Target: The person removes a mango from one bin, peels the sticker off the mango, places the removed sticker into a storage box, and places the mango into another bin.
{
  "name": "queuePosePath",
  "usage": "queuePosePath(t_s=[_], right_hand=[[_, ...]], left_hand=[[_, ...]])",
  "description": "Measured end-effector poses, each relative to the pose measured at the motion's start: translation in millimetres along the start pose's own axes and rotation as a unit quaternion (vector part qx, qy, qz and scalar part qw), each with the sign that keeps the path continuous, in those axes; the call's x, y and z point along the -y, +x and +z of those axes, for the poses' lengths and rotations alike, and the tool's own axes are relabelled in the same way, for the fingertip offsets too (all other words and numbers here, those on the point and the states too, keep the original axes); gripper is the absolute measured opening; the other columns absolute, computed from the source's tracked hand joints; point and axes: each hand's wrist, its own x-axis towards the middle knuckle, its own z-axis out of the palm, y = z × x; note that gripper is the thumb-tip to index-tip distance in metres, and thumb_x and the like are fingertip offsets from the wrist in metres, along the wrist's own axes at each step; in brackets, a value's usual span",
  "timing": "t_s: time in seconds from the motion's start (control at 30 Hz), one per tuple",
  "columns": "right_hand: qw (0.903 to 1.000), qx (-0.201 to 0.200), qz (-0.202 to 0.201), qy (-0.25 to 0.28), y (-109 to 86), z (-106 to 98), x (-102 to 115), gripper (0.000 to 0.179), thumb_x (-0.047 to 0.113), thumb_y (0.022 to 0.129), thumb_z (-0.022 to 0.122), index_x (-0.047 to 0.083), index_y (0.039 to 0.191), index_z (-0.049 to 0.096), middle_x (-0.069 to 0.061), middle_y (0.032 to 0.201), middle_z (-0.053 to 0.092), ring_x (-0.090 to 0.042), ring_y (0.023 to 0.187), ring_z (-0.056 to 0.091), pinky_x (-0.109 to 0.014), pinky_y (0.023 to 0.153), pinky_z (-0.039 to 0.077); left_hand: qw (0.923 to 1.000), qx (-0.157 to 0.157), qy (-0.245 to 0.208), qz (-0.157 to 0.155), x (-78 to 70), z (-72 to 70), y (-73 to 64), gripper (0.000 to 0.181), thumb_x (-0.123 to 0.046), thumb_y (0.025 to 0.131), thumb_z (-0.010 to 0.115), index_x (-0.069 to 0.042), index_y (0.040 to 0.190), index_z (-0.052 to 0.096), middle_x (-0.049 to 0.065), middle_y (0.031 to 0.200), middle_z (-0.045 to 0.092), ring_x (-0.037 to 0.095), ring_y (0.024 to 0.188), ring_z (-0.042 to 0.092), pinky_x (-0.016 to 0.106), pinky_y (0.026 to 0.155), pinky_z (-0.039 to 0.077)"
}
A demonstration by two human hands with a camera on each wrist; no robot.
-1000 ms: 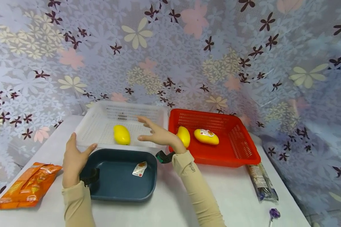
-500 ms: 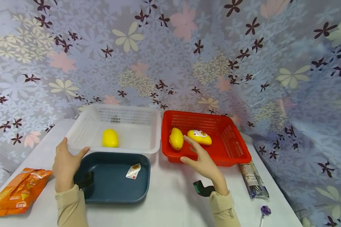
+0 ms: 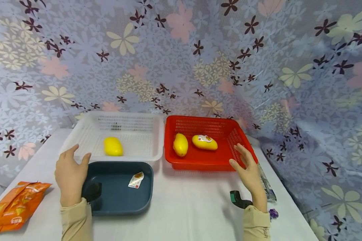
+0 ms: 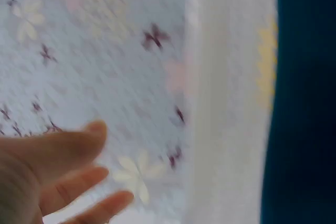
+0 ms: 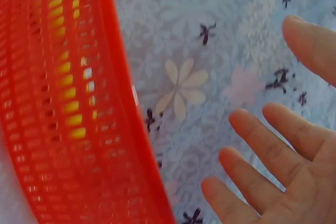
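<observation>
My left hand (image 3: 70, 175) is held with fingers and thumb spread, near the front left corner of the white basket (image 3: 138, 155) and left of the dark blue tray (image 3: 120, 211). Nothing is in its grasp; whether it touches the basket is unclear. One yellow mango (image 3: 113, 146) lies in the white basket. My right hand (image 3: 249, 172), also bare of any object, hovers with parted fingers by the front right corner of the red basket (image 3: 199, 165). Inside that basket lie two more mangoes, one plain mango (image 3: 180, 145) and one stickered mango (image 3: 204, 143).
A loose sticker label (image 3: 136, 180) lies in the dark blue tray. An orange snack bag (image 3: 18, 207) is at the left. Partly behind my right arm are a long packet (image 3: 268, 187) and a purple lollipop (image 3: 273, 214). A floral curtain (image 3: 181, 67) hangs behind the baskets.
My right hand has moved right, from over the white basket, past the red basket's front, to its right corner. The mango in the white basket has turned slightly. My left hand keeps its pose.
</observation>
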Motion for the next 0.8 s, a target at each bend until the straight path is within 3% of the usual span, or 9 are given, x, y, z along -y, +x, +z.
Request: queuePosePath(t_s=[0.1, 0.2, 0.33, 0.47, 0.57, 0.7, 0.8], right_hand=[[0.9993, -0.012, 0.032, 0.01, 1.3, -3.7, -5.1, 0.071, 0.022, 0.094, 0.063, 0.015, 0.153, 0.026, -0.012, 0.156, 0.032, -0.034, 0.148, 0.021, -0.058, 0.117, 0.02], [0.9974, -0.033, 0.059, 0.026, 3.0, -1.7, -10.5, 0.071, 0.025, 0.094, 0.063, 0.017, 0.154, 0.025, -0.009, 0.158, 0.03, -0.031, 0.15, 0.016, -0.061, 0.115, 0.023], [0.9943, -0.066, 0.083, 0.014, 5.8, 1.3, -18.5, 0.072, 0.031, 0.094, 0.062, 0.018, 0.154, 0.024, -0.006, 0.159, 0.027, -0.028, 0.148, 0.019, -0.056, 0.108, 0.034], [0.9906, -0.082, 0.106, -0.031, 6.5, -2.7, -27.3, 0.076, 0.037, 0.093, 0.061, 0.016, 0.155, 0.022, -0.011, 0.162, 0.014, -0.034, 0.148, 0.017, -0.051, 0.101, 0.039], [0.9875, -0.079, 0.129, -0.042, 5.0, -8.1, -33.2, 0.081, 0.039, 0.092, 0.061, 0.016, 0.156, 0.017, -0.015, 0.164, 0.001, -0.036, 0.15, 0.004, -0.06, 0.109, 0.03], [0.9841, -0.075, 0.156, -0.039, 2.1, -13.6, -39.1, 0.086, 0.042, 0.092, 0.061, 0.019, 0.157, 0.01, -0.015, 0.164, -0.005, -0.034, 0.151, -0.009, -0.069, 0.114, 0.009], [0.9835, -0.076, 0.16, -0.038, 2.0, -13.1, -43.8, 0.088, 0.041, 0.092, 0.061, 0.018, 0.157, 0.008, -0.016, 0.164, -0.002, -0.034, 0.151, -0.009, -0.067, 0.115, 0.006]], left_hand=[[0.9954, -0.005, -0.063, 0.073, -18.0, 1.4, -5.8, 0.044, -0.012, 0.091, 0.064, 0.002, 0.132, 0.055, 0.032, 0.131, 0.053, 0.05, 0.12, 0.048, 0.063, 0.097, 0.038], [0.9825, 0.003, -0.129, 0.135, -36.0, 10.3, -14.4, 0.04, -0.007, 0.089, 0.066, 0.002, 0.127, 0.059, 0.028, 0.126, 0.059, 0.045, 0.117, 0.053, 0.057, 0.097, 0.042], [0.9572, 0.092, -0.206, 0.181, -58.7, 32.9, -24.4, 0.038, -0.01, 0.09, 0.066, -0.001, 0.127, 0.06, 0.021, 0.126, 0.062, 0.036, 0.117, 0.057, 0.051, 0.097, 0.047], [0.9231, 0.212, -0.252, 0.199, -89.5, 52.6, -27.2, 0.045, -0.017, 0.092, 0.065, -0.005, 0.134, 0.055, 0.017, 0.135, 0.057, 0.034, 0.124, 0.054, 0.051, 0.101, 0.046], [0.8953, 0.274, -0.291, 0.197, -114.6, 65.9, -24.5, 0.055, -0.018, 0.092, 0.065, -0.006, 0.142, 0.045, 0.016, 0.143, 0.049, 0.035, 0.129, 0.051, 0.052, 0.105, 0.044], [0.8638, 0.324, -0.345, 0.173, -141.8, 85.5, -14.8, 0.069, -0.018, 0.093, 0.064, -0.009, 0.151, 0.028, 0.014, 0.155, 0.033, 0.037, 0.135, 0.043, 0.052, 0.11, 0.038], [0.8519, 0.338, -0.367, 0.161, -155.8, 97.8, -5.2, 0.073, -0.018, 0.094, 0.062, -0.011, 0.154, 0.021, 0.013, 0.159, 0.026, 0.037, 0.139, 0.038, 0.052, 0.113, 0.034]])
